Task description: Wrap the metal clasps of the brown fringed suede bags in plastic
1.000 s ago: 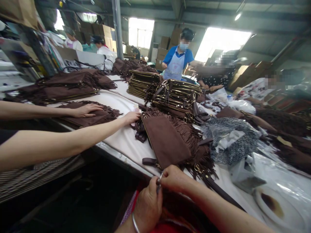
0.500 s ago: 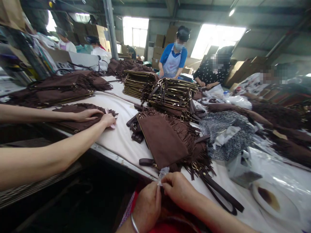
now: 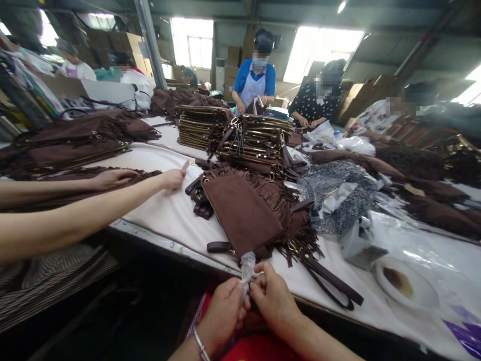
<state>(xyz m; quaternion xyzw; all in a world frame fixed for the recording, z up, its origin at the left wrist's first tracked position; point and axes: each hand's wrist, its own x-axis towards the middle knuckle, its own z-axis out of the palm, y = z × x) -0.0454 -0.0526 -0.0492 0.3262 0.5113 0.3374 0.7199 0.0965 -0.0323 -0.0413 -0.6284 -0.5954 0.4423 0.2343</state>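
At the table's front edge my left hand (image 3: 225, 306), with a silver bangle on the wrist, pinches a small crumpled clear plastic bag (image 3: 247, 264). The fingertips of my right hand (image 3: 274, 296) close on the lower part of the same plastic, and what else may be between them is hidden. Just beyond lies a brown fringed pouch (image 3: 244, 213) with a zip along its left side. Its fringe spreads to the right. A dark strap (image 3: 330, 281) with a metal clasp trails toward the table edge on the right.
Stacked brown pouches (image 3: 255, 143) stand behind. On the left, a co-worker's arms (image 3: 112, 200) reach over more fringed bags (image 3: 75, 135). To the right are a speckled cloth (image 3: 338, 195), a stained white dish (image 3: 404, 283) and clear plastic sheeting (image 3: 421, 250). Other people work across the table.
More of the plastic now shows above my fingers. The co-worker's nearer hand has lifted off the brown bag toward the table's middle. The whole view has shifted slightly.
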